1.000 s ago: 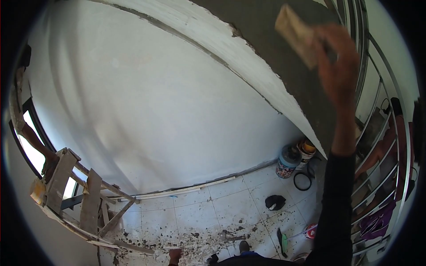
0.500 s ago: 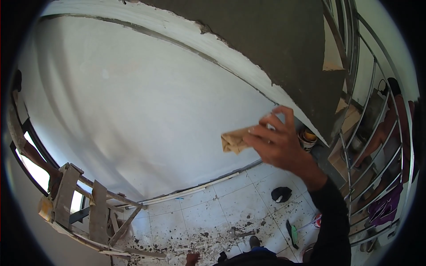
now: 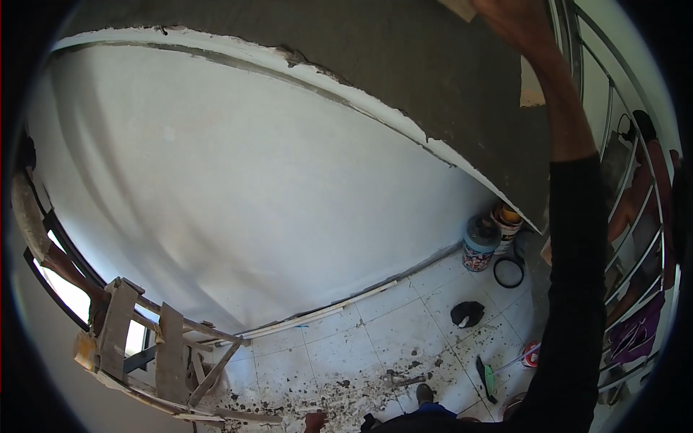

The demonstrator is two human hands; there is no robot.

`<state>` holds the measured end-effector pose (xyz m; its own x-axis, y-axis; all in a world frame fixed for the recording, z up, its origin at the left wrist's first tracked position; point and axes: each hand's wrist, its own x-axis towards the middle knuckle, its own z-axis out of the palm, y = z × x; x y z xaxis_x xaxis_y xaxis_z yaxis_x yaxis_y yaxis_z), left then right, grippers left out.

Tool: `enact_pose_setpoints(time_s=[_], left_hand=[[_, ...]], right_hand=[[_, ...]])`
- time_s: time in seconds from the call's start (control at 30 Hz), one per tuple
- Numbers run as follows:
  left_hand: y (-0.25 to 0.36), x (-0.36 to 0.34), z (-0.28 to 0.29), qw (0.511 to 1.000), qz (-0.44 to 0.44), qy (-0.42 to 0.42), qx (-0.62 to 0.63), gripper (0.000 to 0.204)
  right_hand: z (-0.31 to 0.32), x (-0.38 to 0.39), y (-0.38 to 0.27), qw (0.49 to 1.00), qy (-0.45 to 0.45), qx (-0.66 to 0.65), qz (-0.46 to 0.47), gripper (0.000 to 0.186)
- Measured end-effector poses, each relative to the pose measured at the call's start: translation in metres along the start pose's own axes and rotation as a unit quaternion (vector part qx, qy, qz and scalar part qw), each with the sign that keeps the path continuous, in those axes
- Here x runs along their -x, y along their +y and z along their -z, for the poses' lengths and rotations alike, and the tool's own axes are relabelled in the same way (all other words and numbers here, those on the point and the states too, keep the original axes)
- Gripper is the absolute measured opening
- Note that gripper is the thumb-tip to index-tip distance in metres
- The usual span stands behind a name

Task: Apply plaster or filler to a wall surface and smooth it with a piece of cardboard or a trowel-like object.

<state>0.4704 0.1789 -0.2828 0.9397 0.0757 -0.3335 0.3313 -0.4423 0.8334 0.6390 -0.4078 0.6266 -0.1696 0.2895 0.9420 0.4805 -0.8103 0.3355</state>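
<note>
At the top, my right hand (image 3: pixel 514 27) is closed on a tan pad (image 3: pixel 455 9), partly cut off by the frame, at the dark grey plastered underside (image 3: pixel 375 72) of a slanted slab; whether they touch is unclear. The slab has a ragged white band (image 3: pixel 332 78) along its edge above a white wall (image 3: pixel 260 187). My sleeved right arm rises along the right side. Low at the bottom, my left hand (image 3: pixel 315 422) is closed, small and partly cut off; what it holds, if anything, is unclear.
A co-worker's leg (image 3: pixel 76 274) stands on a wooden scaffold (image 3: pixel 112 332) at left. Another person (image 3: pixel 642 180) is behind curved metal railings (image 3: pixel 610 101) at right. Buckets (image 3: pixel 478 245), a hose coil (image 3: pixel 508 286), a black bundle (image 3: pixel 468 313), a green-headed tool (image 3: pixel 488 379) and debris lie on the tiled floor (image 3: pixel 382 332).
My right hand dropped from the slab to mid-view half a second ago, pad in its fingers, and is now raised to the top edge. The view shifted, showing more of the slab.
</note>
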Motion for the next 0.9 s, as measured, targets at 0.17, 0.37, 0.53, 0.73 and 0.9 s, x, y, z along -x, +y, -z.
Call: enact_pose_setpoints(time_s=[0.17,0.37,0.53,0.73,0.9], left_hand=[[0.012,0.014,-0.001,0.992,0.105,-0.019,0.064,0.023],[0.026,0.023,0.009,0.982,0.113,-0.057,0.138,0.027],[0.028,0.021,0.024,0.966,0.174,-0.047,0.185,0.025],[0.042,-0.022,0.018,0.976,0.153,-0.152,0.006,0.017],[0.029,-0.021,0.012,0.968,-0.058,-0.142,-0.201,0.02]], right_hand=[[-0.027,0.066,0.019,0.993,-0.086,0.084,-0.002,0.022],[-0.02,0.174,-0.051,0.983,-0.141,0.08,0.08,0.013],[0.002,0.186,-0.069,0.993,-0.106,0.044,0.022,0.019],[0.034,0.108,0.015,0.987,-0.015,0.153,0.041,0.022],[0.011,0.115,0.008,0.993,-0.066,0.096,-0.01,0.016]])
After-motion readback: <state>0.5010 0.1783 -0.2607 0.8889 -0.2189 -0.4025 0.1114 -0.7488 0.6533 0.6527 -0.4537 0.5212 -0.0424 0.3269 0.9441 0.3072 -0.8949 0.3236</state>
